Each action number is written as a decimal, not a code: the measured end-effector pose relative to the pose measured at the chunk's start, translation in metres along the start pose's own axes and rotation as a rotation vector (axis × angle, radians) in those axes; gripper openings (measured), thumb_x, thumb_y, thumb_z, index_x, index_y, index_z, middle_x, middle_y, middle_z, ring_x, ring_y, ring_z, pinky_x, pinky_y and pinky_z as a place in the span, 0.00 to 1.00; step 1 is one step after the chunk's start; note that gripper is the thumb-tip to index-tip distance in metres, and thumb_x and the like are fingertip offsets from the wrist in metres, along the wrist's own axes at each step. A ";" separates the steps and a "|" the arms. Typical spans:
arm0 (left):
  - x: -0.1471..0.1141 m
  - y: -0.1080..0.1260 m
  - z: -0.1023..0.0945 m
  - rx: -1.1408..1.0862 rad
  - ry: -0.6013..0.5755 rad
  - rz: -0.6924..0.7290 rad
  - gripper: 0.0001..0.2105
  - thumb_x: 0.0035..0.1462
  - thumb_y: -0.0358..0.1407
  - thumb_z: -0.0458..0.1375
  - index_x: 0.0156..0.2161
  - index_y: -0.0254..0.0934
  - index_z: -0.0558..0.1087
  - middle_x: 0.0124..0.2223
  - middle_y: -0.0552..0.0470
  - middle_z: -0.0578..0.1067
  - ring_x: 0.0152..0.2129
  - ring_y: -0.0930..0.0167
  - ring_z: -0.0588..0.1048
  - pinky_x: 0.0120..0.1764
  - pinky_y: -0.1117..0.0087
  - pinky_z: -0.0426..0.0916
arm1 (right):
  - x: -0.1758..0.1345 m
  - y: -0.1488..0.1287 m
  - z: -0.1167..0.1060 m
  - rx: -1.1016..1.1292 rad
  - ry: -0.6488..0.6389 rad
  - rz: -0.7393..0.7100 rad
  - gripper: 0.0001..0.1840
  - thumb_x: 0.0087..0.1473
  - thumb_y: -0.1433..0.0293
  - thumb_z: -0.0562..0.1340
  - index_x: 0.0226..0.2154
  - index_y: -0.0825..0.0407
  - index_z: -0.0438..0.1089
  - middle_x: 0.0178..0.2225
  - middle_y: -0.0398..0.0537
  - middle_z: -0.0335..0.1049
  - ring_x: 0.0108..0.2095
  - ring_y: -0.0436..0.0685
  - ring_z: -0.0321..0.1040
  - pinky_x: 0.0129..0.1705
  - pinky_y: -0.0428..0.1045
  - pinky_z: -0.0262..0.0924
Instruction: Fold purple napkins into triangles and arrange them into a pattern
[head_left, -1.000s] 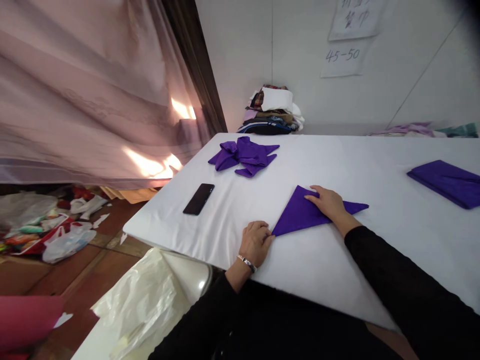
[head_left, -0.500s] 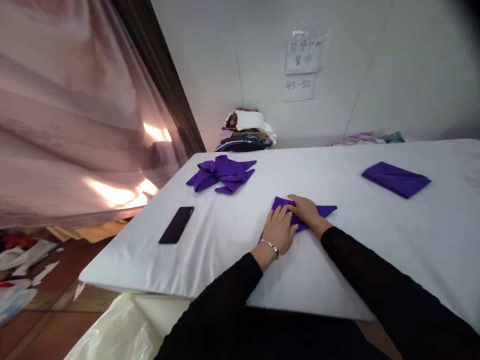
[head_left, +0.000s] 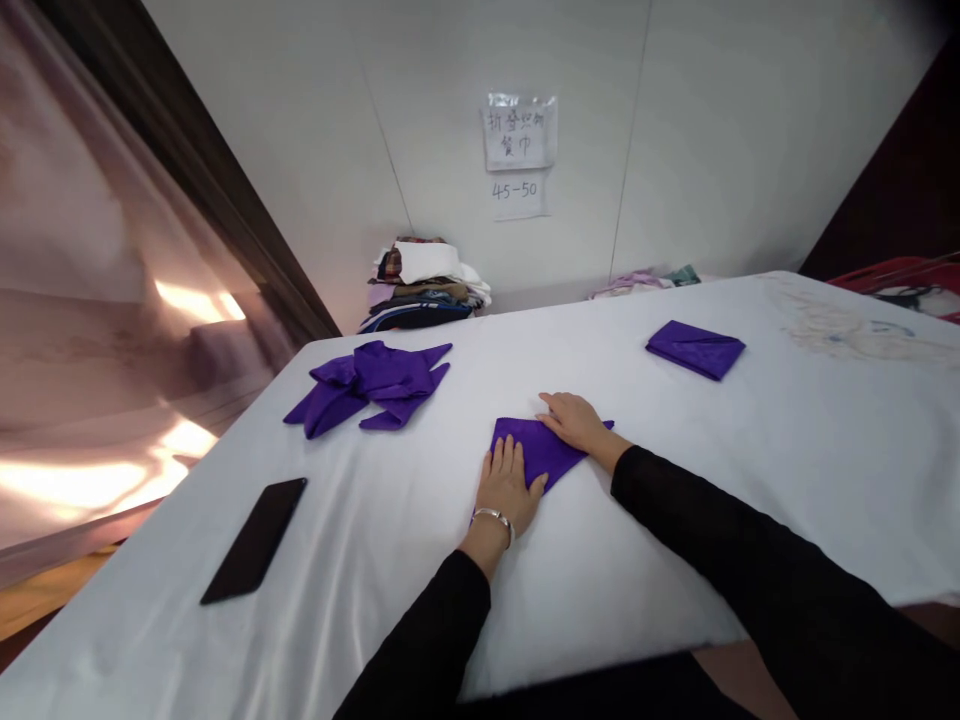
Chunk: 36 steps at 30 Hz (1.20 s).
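A purple napkin (head_left: 546, 452), folded flat with pointed ends, lies on the white-covered table in front of me. My left hand (head_left: 510, 490), with a bracelet at the wrist, rests flat on its left side, fingers stretched out. At the upper right of the napkin, my right hand (head_left: 576, 420) lies across its edge with index finger extended and thumb apart. Part of the cloth is hidden under both hands. Neither hand grips it. A second purple napkin (head_left: 696, 350), folded into a packet, sits farther right. Another purple napkin, folded with several points (head_left: 382, 380), lies at left.
A black phone (head_left: 255, 540) lies on the white tablecloth (head_left: 375, 580) at the left. Behind the table's far edge stands a stack of folded clothes (head_left: 424, 290). Paper signs (head_left: 519, 145) hang on the wall, and a curtain (head_left: 90, 250) hangs at the left.
My view has shifted right. My hands, close together before, are now farther apart; the right has slid rightward over the napkin, uncovering its middle.
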<state>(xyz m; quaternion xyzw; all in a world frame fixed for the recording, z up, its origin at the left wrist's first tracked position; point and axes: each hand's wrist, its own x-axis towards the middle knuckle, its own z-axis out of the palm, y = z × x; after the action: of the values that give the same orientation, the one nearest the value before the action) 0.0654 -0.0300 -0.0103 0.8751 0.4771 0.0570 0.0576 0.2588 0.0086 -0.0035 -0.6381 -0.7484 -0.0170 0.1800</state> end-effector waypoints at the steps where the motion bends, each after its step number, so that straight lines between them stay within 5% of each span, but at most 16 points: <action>1: 0.000 0.000 0.000 0.002 0.005 -0.001 0.31 0.58 0.49 0.41 0.60 0.27 0.54 0.63 0.39 0.51 0.61 0.60 0.46 0.59 0.55 0.45 | -0.001 0.007 -0.001 -0.006 0.004 0.001 0.25 0.60 0.57 0.46 0.53 0.54 0.58 0.41 0.54 0.68 0.43 0.59 0.63 0.45 0.52 0.53; 13: 0.000 0.000 0.001 -0.027 0.005 -0.007 0.31 0.58 0.49 0.41 0.60 0.28 0.54 0.63 0.39 0.51 0.60 0.59 0.46 0.59 0.54 0.45 | -0.025 0.077 -0.025 -0.139 0.055 0.214 0.22 0.59 0.62 0.48 0.49 0.57 0.64 0.45 0.57 0.67 0.46 0.62 0.61 0.46 0.55 0.55; 17: -0.001 0.001 0.000 -0.036 0.009 -0.001 0.31 0.58 0.49 0.41 0.60 0.29 0.54 0.63 0.40 0.51 0.61 0.60 0.46 0.58 0.54 0.45 | -0.036 0.048 -0.030 0.006 0.171 0.138 0.23 0.59 0.60 0.47 0.52 0.54 0.62 0.52 0.55 0.63 0.53 0.62 0.57 0.53 0.59 0.51; 24: -0.001 0.002 0.000 -0.051 -0.020 -0.012 0.34 0.57 0.51 0.40 0.62 0.28 0.48 0.64 0.42 0.47 0.61 0.61 0.43 0.60 0.56 0.41 | -0.022 -0.053 -0.019 0.230 -0.193 -0.338 0.28 0.59 0.56 0.45 0.59 0.50 0.50 0.61 0.48 0.47 0.62 0.57 0.38 0.61 0.59 0.33; 29: -0.002 0.002 0.004 -0.070 -0.046 -0.015 0.36 0.57 0.52 0.39 0.62 0.25 0.47 0.64 0.39 0.49 0.61 0.61 0.43 0.60 0.57 0.40 | 0.004 -0.059 0.001 0.248 -0.329 -0.273 0.31 0.59 0.54 0.45 0.60 0.50 0.49 0.62 0.51 0.46 0.62 0.58 0.38 0.60 0.59 0.33; 36: -0.001 0.002 0.005 -0.083 -0.060 -0.018 0.36 0.57 0.52 0.38 0.62 0.25 0.47 0.64 0.39 0.49 0.61 0.60 0.43 0.60 0.56 0.40 | 0.008 -0.055 0.007 0.219 -0.337 -0.261 0.32 0.59 0.52 0.42 0.60 0.51 0.49 0.62 0.51 0.45 0.62 0.58 0.37 0.60 0.59 0.33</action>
<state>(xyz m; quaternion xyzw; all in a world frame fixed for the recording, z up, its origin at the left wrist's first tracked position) 0.0670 -0.0325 -0.0152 0.8688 0.4805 0.0499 0.1086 0.2032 0.0075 0.0035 -0.5065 -0.8414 0.1478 0.1170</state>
